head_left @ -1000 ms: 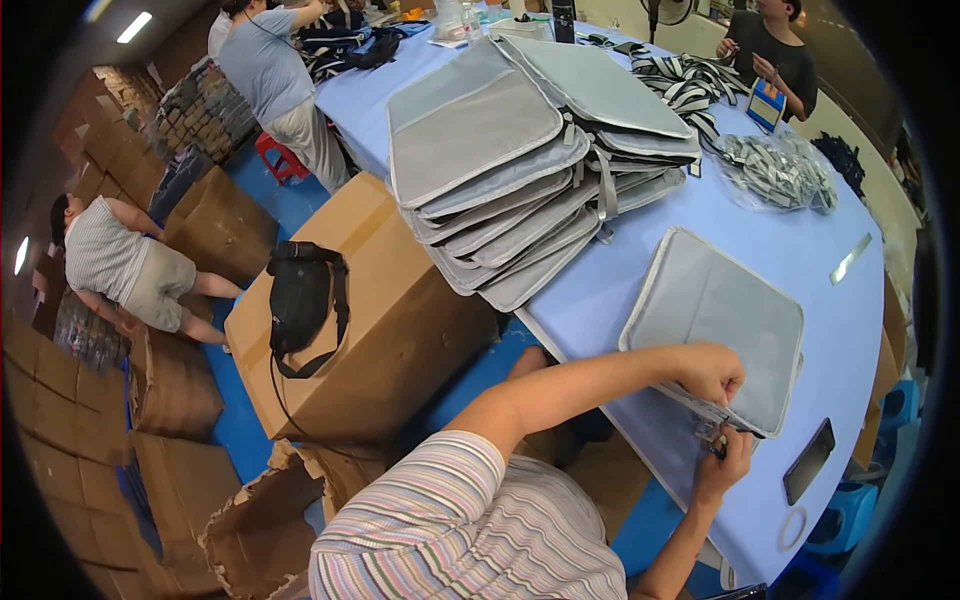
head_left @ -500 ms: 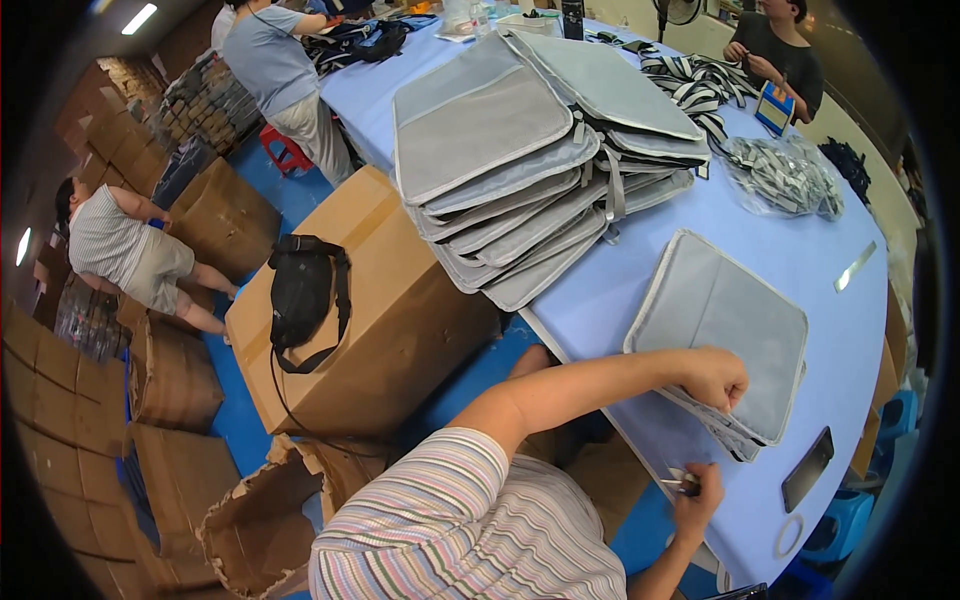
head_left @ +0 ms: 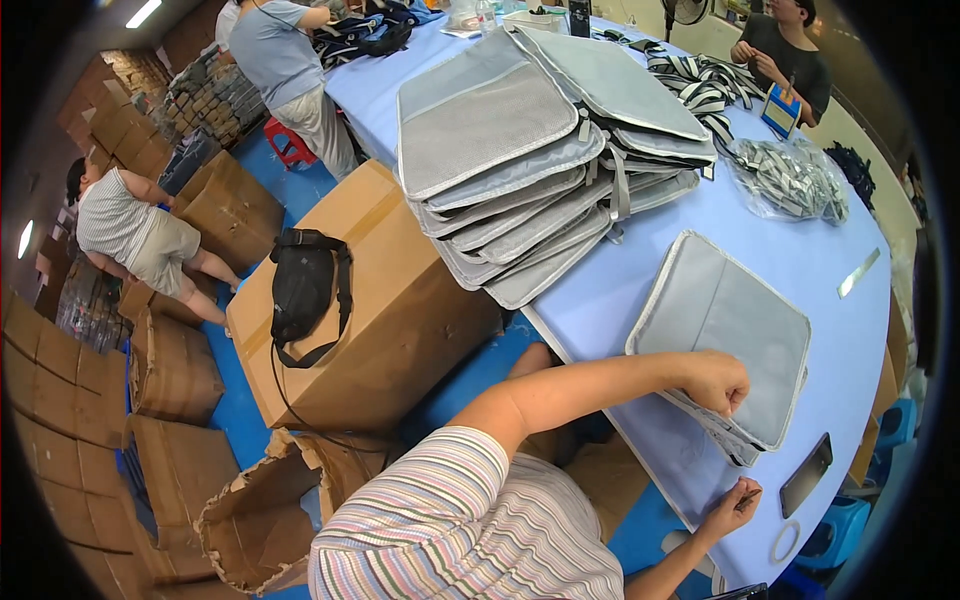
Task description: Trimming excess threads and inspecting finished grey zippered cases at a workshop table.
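Note:
A grey fabric panel with pale bound edges (head_left: 735,310) lies on top of a small stack near the front of the blue table. My left hand (head_left: 715,382) rests on its near part, fingers curled and pressed together; what they pinch, if anything, is hidden. Just off the stack's near corner, my right hand (head_left: 728,512) is closed around small thread snips (head_left: 746,498), whose dark handle shows while the blades are hard to make out. Loose edges of the lower layers (head_left: 735,447) hang out below the top panel, between both hands.
A tall pile of grey panels (head_left: 500,130) stands farther back. A phone (head_left: 806,476), a tape ring (head_left: 785,542) and a bag of webbing pieces (head_left: 792,180) lie on the table (head_left: 590,290). A carton (head_left: 400,330) carries a black waist bag (head_left: 302,295). Several people work around.
My right hand has moved right and slightly forward with the snips, turning so that the blades no longer show plainly. My left hand stays on the panel.

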Available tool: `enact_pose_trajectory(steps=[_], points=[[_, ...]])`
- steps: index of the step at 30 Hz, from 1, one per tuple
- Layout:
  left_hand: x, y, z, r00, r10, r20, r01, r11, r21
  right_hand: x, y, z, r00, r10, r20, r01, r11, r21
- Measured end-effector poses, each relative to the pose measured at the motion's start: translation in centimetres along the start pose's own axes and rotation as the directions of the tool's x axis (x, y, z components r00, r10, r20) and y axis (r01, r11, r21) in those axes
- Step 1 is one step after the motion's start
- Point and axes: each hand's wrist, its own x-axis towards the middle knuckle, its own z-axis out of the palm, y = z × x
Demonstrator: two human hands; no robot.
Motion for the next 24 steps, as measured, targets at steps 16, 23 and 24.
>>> enact_pose_trajectory(steps=[16,23,24], points=[[-0.3,0.2,-0.1,1.000,-0.017,0.000,0.017,0.999,-0.032,-0.3,1.7,-0.7,0.996,0.077,-0.053,-0.069,0.987,0.143],[-0.3,0.5,-0.3,1.000,-0.013,-0.001,0.013,1.000,-0.020,-0.2,1.7,-0.7,0.994,0.083,-0.069,-0.072,0.986,0.150],[-0.3,0.4,-0.3,1.000,-0.012,-0.001,0.012,1.000,-0.022,-0.2,1.7,-0.6,0.994,0.083,-0.069,-0.072,0.986,0.150]])
